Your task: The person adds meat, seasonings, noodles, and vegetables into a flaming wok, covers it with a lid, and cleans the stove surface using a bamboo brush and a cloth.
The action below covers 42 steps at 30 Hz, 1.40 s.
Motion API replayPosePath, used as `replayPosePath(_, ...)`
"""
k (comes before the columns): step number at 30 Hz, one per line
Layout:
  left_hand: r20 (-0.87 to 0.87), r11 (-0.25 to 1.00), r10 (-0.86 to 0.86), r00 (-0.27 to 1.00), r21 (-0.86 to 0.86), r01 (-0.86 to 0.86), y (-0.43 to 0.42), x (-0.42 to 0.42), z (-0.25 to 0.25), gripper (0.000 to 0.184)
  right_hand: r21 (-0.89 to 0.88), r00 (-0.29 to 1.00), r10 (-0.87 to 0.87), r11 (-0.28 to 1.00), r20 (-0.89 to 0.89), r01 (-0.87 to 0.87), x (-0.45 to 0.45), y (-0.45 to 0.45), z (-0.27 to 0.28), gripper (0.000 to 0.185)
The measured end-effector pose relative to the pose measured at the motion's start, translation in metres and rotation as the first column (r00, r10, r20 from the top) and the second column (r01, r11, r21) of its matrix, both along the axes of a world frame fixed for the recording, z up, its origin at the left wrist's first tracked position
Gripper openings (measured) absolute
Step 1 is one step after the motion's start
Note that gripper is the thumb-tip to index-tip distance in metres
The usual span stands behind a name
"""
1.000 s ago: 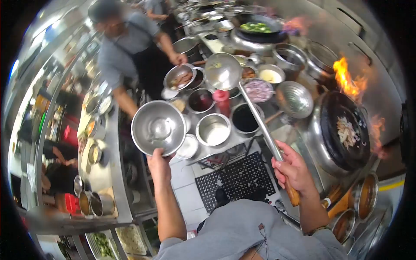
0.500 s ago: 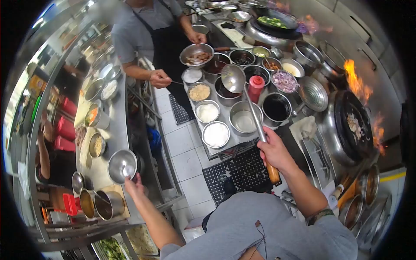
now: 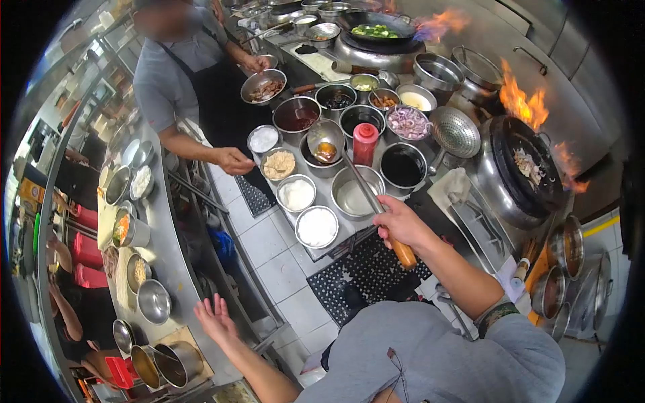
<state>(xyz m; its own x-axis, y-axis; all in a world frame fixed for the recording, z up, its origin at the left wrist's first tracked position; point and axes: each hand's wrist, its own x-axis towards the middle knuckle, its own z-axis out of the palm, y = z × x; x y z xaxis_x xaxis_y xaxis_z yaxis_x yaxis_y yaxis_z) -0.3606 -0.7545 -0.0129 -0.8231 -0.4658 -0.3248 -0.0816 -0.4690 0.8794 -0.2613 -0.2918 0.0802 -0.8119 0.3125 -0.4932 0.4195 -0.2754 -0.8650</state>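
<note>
Right hand (image 3: 401, 221) has the ladle (image 3: 334, 142) by its wooden grip, scoop at a pot in the middle of the sauce station, with some amber liquid in it. Red bottle (image 3: 365, 144) is just beside the scoop. Left hand (image 3: 216, 320) is holding nothing, fingers spread, near a steel bowl (image 3: 154, 301) on the counter (image 3: 191, 292). Off right, flames (image 3: 521, 101) lick up behind a wok (image 3: 536, 196) with pale chunks in it. Co-worker (image 3: 208, 84) stands across the pots.
</note>
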Motion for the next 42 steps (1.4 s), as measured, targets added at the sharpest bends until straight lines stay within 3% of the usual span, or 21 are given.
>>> replayPosePath(2, -0.012, 0.996, -0.082, 0.997, -0.035, 0.081, 0.029, 0.007, 0.014, 0.082, -0.290, 0.990, -0.103, 0.955, -0.100, 0.070, 0.009, 0.009, 0.001, 0.054)
replayPosePath(4, -0.012, 0.974, -0.195, 0.981, -0.118, 0.192, 0.064, 0.010, 0.031, 0.069, -0.583, 0.949, -0.240, 0.809, -0.205, 0.079, 0.024, 0.019, 0.006, 0.051)
replayPosePath(6, -0.034, 0.929, -0.342, 0.939, -0.164, 0.332, 0.109, 0.011, 0.047, 0.065, -0.817, 0.896, -0.302, 0.568, -0.325, -0.105, 0.040, 0.033, 0.005, 0.049)
replayPosePath(8, -0.077, 0.836, -0.529, 0.845, -0.218, 0.503, 0.163, 0.016, 0.067, 0.057, -0.905, 0.813, -0.407, 0.273, -0.416, -0.326, 0.058, 0.047, 0.011, 0.050)
replayPosePath(10, -0.084, 0.670, -0.723, 0.685, -0.327, 0.667, 0.228, 0.028, 0.091, 0.054, -0.894, 0.751, -0.486, 0.270, -0.447, -0.357, 0.083, 0.063, 0.031, 0.052)
replayPosePath(14, -0.103, 0.190, -0.982, 0.161, -0.480, 0.857, 0.358, 0.063, 0.113, 0.051, -0.856, 0.601, -0.610, 0.393, -0.516, -0.336, 0.146, 0.115, 0.068, 0.050)
replayPosePath(16, -0.039, -0.050, -0.995, -0.088, -0.575, 0.817, 0.428, 0.091, 0.129, 0.044, -0.820, 0.579, -0.635, 0.561, -0.512, -0.110, 0.187, 0.155, 0.082, 0.045)
replayPosePath(17, -0.025, -0.129, -0.979, -0.204, -0.697, 0.705, 0.464, 0.101, 0.131, 0.042, -0.790, 0.566, -0.662, 0.613, -0.491, 0.032, 0.210, 0.174, 0.085, 0.041)
replayPosePath(18, -0.003, -0.185, -0.949, -0.314, -0.801, 0.569, 0.500, 0.113, 0.132, 0.040, -0.714, 0.575, -0.681, 0.664, -0.453, 0.224, 0.231, 0.192, 0.095, 0.038)
replayPosePath(20, -0.081, -0.114, -0.902, -0.425, -0.903, 0.414, 0.573, 0.149, 0.134, 0.041, -0.413, 0.571, -0.744, 0.668, -0.347, 0.619, 0.263, 0.220, 0.112, 0.037)
replayPosePath(22, -0.079, -0.054, -0.877, -0.473, -0.964, 0.262, 0.647, 0.183, 0.120, 0.044, -0.048, 0.686, -0.694, 0.709, -0.219, 0.703, 0.296, 0.267, 0.095, 0.040)
replayPosePath(24, -0.089, 0.044, -0.871, -0.483, -0.994, 0.103, 0.716, 0.220, 0.111, 0.049, 0.299, 0.751, -0.658, 0.705, -0.063, 0.643, 0.327, 0.310, 0.082, 0.044)
replayPosePath(26, -0.209, 0.183, -0.818, -0.536, -0.978, 0.102, 0.780, 0.256, 0.084, 0.038, 0.578, 0.765, -0.637, 0.659, 0.089, 0.482, 0.355, 0.337, 0.070, 0.048)
replayPosePath(29, 0.112, -0.099, -0.831, -0.545, -0.994, -0.052, 0.797, 0.272, 0.073, 0.024, 0.944, 0.808, -0.574, 0.171, -0.137, 0.281, 0.423, 0.337, 0.016, 0.056)
replayPosePath(30, -0.045, 0.035, -0.824, -0.565, -0.999, 0.027, 0.786, 0.273, 0.079, 0.019, 0.905, 0.786, -0.589, 0.208, -0.187, 0.372, 0.434, 0.329, 0.022, 0.055)
replayPosePath(31, -0.026, 0.008, -0.811, -0.584, -0.999, 0.033, 0.763, 0.272, 0.101, 0.019, 0.855, 0.758, -0.607, 0.239, -0.238, 0.460, 0.446, 0.320, 0.027, 0.055)
replayPosePath(32, 0.002, -0.029, -0.795, -0.606, -0.999, 0.034, 0.747, 0.270, 0.119, 0.019, 0.595, 0.673, -0.710, 0.454, -0.208, 0.663, 0.453, 0.295, 0.063, 0.054)
replayPosePath(33, -0.003, -0.021, -0.801, -0.598, -0.999, 0.034, 0.751, 0.271, 0.121, 0.018, 0.225, 0.590, -0.798, 0.556, -0.124, 0.800, 0.459, 0.277, 0.079, 0.053)
replayPosePath(36, -0.041, 0.031, -0.802, -0.596, -0.999, 0.027, 0.772, 0.274, 0.105, 0.017, -0.306, 0.288, -0.890, 0.401, -0.353, 0.863, 0.463, 0.252, 0.062, 0.058)
replayPosePath(39, 0.017, -0.008, -0.809, -0.587, -1.000, -0.019, 0.769, 0.262, 0.085, 0.015, -0.529, 0.020, -0.922, 0.239, -0.386, 0.815, 0.473, 0.196, 0.067, 0.064)
replayPosePath(42, 0.048, -0.068, -0.768, -0.639, -0.998, 0.007, 0.712, 0.251, 0.104, 0.014, -0.505, -0.105, -0.874, 0.173, -0.475, 0.846, 0.506, 0.116, 0.072, 0.065)
